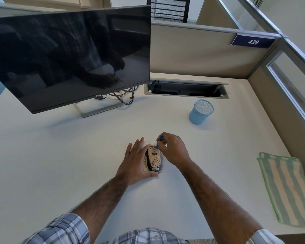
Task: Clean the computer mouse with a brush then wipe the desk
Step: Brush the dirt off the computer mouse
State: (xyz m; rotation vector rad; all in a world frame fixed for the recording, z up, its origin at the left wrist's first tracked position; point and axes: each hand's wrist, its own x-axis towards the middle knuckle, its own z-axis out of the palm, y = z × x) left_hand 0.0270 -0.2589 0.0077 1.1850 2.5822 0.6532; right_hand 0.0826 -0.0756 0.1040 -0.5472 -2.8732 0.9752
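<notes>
The mouse lies mid-way across a white surface, its top caked in tan crumbs, with more spilled around it. The left hand holds it, fingers along its left side and thumb round the near end. The right hand pinches a small blue brush, bristles on the mouse's far end. Beige partitions close the far and right edges. A dark monitor stands far left, a cable hatch sits at the back, and a blue mesh cup stands well beyond the hands. A striped cloth lies along the right edge. The widest plain stretch spreads left of the hands, below the monitor.
</notes>
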